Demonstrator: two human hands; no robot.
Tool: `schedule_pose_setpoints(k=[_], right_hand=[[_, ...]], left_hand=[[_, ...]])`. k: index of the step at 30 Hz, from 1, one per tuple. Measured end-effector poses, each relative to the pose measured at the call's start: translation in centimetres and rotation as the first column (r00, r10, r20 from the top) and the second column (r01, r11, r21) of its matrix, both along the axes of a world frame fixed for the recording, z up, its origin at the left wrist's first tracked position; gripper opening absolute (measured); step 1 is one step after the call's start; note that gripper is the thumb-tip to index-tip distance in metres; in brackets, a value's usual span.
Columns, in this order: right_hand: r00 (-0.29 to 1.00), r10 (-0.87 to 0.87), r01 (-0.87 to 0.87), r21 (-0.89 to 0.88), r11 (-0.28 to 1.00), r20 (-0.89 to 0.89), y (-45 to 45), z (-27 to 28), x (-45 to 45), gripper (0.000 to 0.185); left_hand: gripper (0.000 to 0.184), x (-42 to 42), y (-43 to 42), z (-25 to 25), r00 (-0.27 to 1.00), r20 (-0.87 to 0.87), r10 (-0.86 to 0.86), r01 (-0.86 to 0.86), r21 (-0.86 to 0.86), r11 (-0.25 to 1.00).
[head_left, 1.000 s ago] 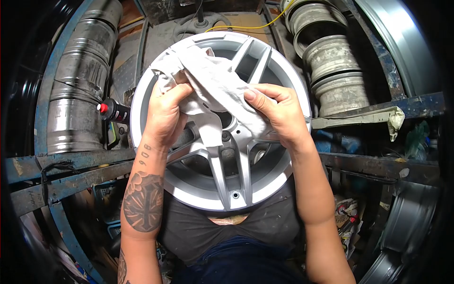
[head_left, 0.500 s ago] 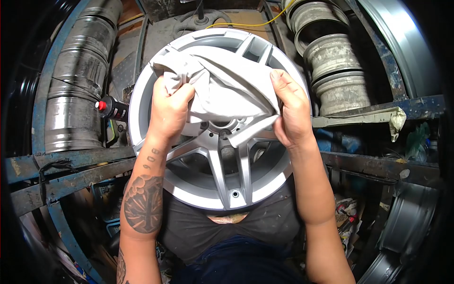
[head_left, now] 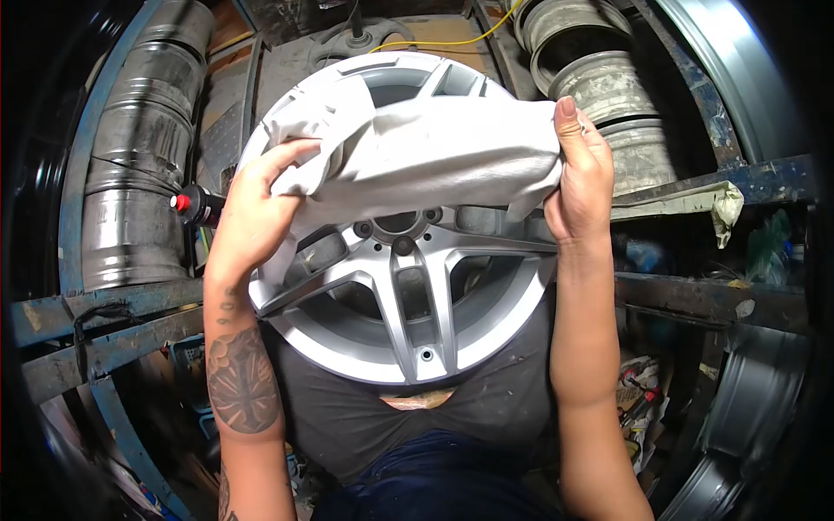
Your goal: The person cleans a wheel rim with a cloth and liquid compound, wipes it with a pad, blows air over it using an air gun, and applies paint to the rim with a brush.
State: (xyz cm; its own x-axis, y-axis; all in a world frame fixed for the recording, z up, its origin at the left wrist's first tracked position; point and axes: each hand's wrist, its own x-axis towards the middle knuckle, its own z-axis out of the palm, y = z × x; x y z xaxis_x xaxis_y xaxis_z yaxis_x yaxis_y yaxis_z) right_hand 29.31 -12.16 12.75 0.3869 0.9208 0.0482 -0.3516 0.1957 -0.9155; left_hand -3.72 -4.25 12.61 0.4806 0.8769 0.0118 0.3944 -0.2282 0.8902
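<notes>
A pale grey-white cloth is stretched between both hands, bunched at its left end and folded lengthwise. My left hand grips the bunched end, thumb and fingers closed around the fabric. At the other end, my right hand pinches the cloth with the thumb on top. Beneath the cloth lies a silver alloy wheel, its lower edge at my lap. The cloth hides much of the wheel's upper half; the hub and the lower spokes show.
Stacked bare rims stand along the left, and more dusty rims on the right. A black bottle with a red cap is beside the wheel. Blue-painted metal rails flank the space. A yellow cable runs across the back.
My hands have moved apart, the left leftward and the right rightward, pulling the cloth wider and flatter. More of the wheel's hub now shows below it.
</notes>
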Motion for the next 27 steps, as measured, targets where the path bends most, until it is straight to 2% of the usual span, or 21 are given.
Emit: schedule_pose_setpoints(k=[1,3,4,7,9,10,11,12,13,15,16,17,19,20,21,23,26,27], right_hand=[[1.000,0.002,-0.002,-0.005,1.000,0.010,0.0,0.1,-0.1,0.037],[0.998,0.061,-0.059,-0.091,0.994,0.019,-0.3,1.2,-1.2,0.037],[0.996,0.093,-0.090,-0.136,0.987,0.018,-0.5,1.6,-1.8,0.038],[0.926,0.377,-0.373,-0.195,0.907,-0.016,-0.6,0.9,-1.8,0.038],[0.880,0.475,-0.466,-0.169,0.869,0.016,-0.9,0.3,-2.8,0.037],[0.866,0.500,-0.493,-0.148,0.857,0.012,-1.1,0.2,-3.5,0.037],[0.852,0.524,-0.519,-0.125,0.846,0.010,-1.1,0.1,-4.0,0.037],[0.850,0.518,-0.506,-0.119,0.854,0.097,-1.1,0.0,-4.1,0.042],[0.840,0.538,-0.530,-0.110,0.841,0.067,-1.3,0.3,-4.5,0.040],[0.790,0.572,-0.542,-0.185,0.819,0.218,-1.4,0.9,-3.3,0.032],[0.787,0.585,-0.549,-0.210,0.809,0.195,-1.5,1.3,-2.8,0.030],[0.786,0.594,-0.553,-0.235,0.800,0.172,-1.6,2.0,-2.3,0.030],[0.805,0.552,-0.507,-0.231,0.830,0.217,-1.7,2.4,-2.0,0.033],[0.818,0.501,-0.461,-0.200,0.865,0.283,-1.6,2.3,-2.3,0.034],[0.825,0.449,-0.417,-0.167,0.894,0.344,-1.6,2.2,-2.5,0.035],[0.840,0.428,-0.401,-0.150,0.904,0.333,-1.6,1.9,-2.6,0.038],[0.870,0.403,-0.388,-0.110,0.915,0.283,-1.5,1.5,-3.4,0.034],[0.855,0.424,-0.400,-0.140,0.906,0.299,-1.6,1.3,-3.3,0.032]], left_hand=[[0.063,-0.1,-0.3,0.7,0.998,0.043,-0.053,0.053,-0.003,0.999],[0.071,-0.3,-0.7,1.6,0.958,0.263,-0.115,0.160,-0.159,0.974],[0.078,-0.2,-0.5,2.2,0.946,0.304,-0.113,0.179,-0.197,0.964],[0.066,1.6,-0.9,1.9,0.847,0.522,0.101,0.014,-0.213,0.977],[0.050,3.5,-0.9,-0.1,0.868,0.493,-0.061,0.102,-0.056,0.993],[0.050,4.9,-1.6,-0.3,0.858,0.496,-0.135,0.173,-0.033,0.984],[0.058,6.1,-2.3,-0.8,0.843,0.504,-0.187,0.258,-0.074,0.963],[0.053,6.9,-2.6,-1.5,0.828,0.505,-0.243,0.327,-0.084,0.941],[0.048,7.2,-2.7,-1.8,0.807,0.508,-0.302,0.400,-0.094,0.912],[0.036,6.3,-2.4,-1.0,0.828,0.486,-0.280,0.481,-0.357,0.801],[0.030,6.0,-2.2,-0.3,0.835,0.475,-0.279,0.510,-0.476,0.716],[0.025,6.0,-2.3,0.1,0.841,0.490,-0.228,0.472,-0.460,0.752],[0.026,5.3,-2.2,0.8,0.898,0.409,-0.165,0.354,-0.444,0.823],[0.024,5.1,-2.3,0.6,0.893,0.435,-0.117,0.336,-0.472,0.815],[0.023,4.7,-2.2,0.5,0.882,0.451,-0.139,0.369,-0.475,0.799],[0.021,4.1,-2.3,0.3,0.859,0.480,-0.180,0.429,-0.481,0.765],[0.018,4.6,-3.0,-0.7,0.784,0.563,-0.261,0.481,-0.283,0.830],[0.018,4.9,-3.2,-0.6,0.782,0.568,-0.255,0.478,-0.284,0.831]])
